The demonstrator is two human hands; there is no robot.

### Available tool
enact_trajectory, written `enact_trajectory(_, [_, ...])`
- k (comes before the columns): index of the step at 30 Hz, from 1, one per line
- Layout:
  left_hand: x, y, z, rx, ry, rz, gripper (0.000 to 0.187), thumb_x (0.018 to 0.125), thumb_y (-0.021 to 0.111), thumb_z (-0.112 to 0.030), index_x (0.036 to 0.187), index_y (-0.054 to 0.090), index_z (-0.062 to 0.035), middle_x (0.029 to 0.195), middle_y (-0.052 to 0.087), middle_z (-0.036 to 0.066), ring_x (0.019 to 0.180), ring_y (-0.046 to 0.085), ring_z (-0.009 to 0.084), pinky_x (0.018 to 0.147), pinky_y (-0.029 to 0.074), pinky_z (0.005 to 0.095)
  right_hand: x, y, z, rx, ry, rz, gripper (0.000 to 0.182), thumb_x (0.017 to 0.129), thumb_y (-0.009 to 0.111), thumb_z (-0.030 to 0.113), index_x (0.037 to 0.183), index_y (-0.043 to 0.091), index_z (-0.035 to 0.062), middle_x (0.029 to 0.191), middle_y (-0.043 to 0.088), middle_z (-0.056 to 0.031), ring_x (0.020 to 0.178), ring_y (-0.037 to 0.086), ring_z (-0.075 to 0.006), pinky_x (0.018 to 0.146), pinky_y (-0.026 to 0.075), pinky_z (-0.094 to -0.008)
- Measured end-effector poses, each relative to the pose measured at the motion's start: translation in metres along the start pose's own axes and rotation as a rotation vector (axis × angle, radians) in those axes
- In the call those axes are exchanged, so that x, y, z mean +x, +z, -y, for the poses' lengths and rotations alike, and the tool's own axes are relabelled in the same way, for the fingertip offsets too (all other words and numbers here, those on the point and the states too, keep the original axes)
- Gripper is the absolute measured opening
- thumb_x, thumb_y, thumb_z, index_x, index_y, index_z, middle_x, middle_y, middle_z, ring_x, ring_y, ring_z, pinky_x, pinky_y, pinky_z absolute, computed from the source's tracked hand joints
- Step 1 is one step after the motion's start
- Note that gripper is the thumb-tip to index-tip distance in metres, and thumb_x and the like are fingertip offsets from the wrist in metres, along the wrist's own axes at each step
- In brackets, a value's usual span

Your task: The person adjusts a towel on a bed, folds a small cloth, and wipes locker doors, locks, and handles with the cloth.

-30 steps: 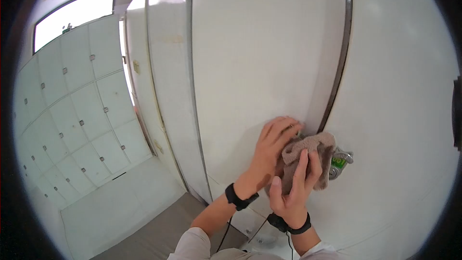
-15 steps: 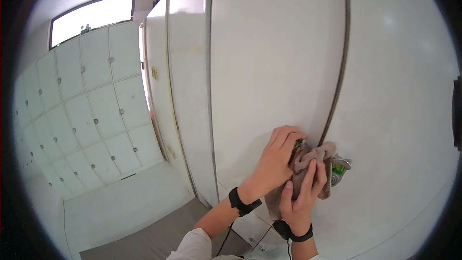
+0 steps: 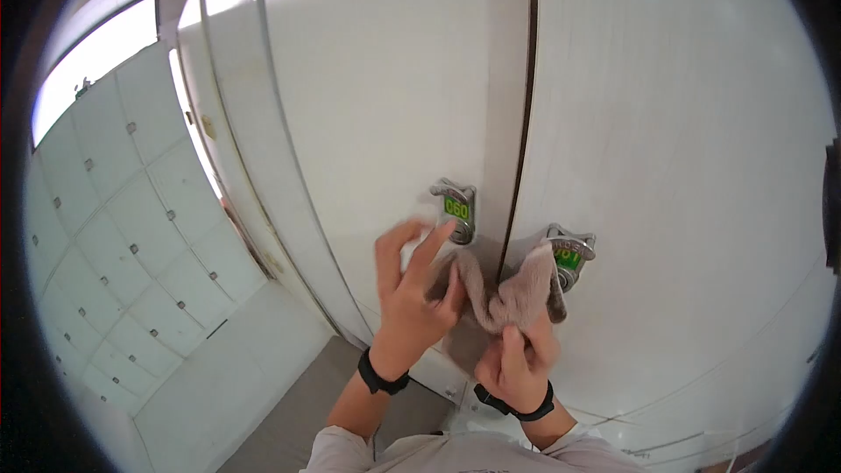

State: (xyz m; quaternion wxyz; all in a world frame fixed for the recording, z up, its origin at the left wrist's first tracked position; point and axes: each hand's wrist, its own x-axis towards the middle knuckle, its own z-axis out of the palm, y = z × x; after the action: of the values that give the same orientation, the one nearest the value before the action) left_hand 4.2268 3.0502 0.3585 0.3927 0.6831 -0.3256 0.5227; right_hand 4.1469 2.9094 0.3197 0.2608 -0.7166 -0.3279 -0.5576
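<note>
A brownish-pink cloth (image 3: pixel 517 296) is bunched between my two hands in front of the white locker doors. My right hand (image 3: pixel 521 372) grips its lower right part, and the cloth's upper end is against the right-hand lock (image 3: pixel 569 256), partly covering it. My left hand (image 3: pixel 410 302) has the cloth's left edge between thumb and fingers. Its other fingers are raised and apart, slightly blurred, with the index fingertip by the left-hand lock (image 3: pixel 457 210). That metal lock has a green number plate reading 060.
A dark vertical gap (image 3: pixel 524 123) separates the two doors. More pale lockers (image 3: pixel 131 245) line the wall at left, below a bright window (image 3: pixel 101 57). A grey surface (image 3: pixel 289 412) lies low at left.
The view has swung right, so doors and locks appear further left. My left hand has drawn back from the left-hand lock, uncovering it; the cloth now spreads between both hands.
</note>
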Motion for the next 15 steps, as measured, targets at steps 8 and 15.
enact_trajectory(8, [-0.08, 0.013, -0.034, -0.469, -0.119, 0.108, 0.039, 0.082, 0.061, 0.002, 0.12, 0.051, 0.0032, 0.11, 0.065, 0.027, 0.1, 0.066, 0.0348, 0.085, 0.054, 0.0407, -0.055, -0.024, 0.0, -0.506, 0.165, -0.211, 0.074, 0.081, 0.054, -0.001, 0.149, 0.025, -0.0056, 0.145, 0.027, -0.0288, 0.135, 0.032, -0.0429, 0.11, 0.03, -0.0506])
enact_trajectory(15, [-0.109, 0.041, -0.048, -0.277, -0.119, 0.366, 0.053, 0.086, 0.059, -0.008, 0.137, 0.053, 0.0038, 0.152, 0.033, 0.032, 0.137, 0.039, 0.05, 0.111, 0.036, 0.054, -0.081, -0.016, 0.0, -0.865, 0.322, -0.041, 0.078, 0.076, 0.055, -0.002, 0.148, 0.027, -0.0106, 0.148, 0.024, -0.0329, 0.137, 0.028, -0.0493, 0.114, 0.023, -0.0555])
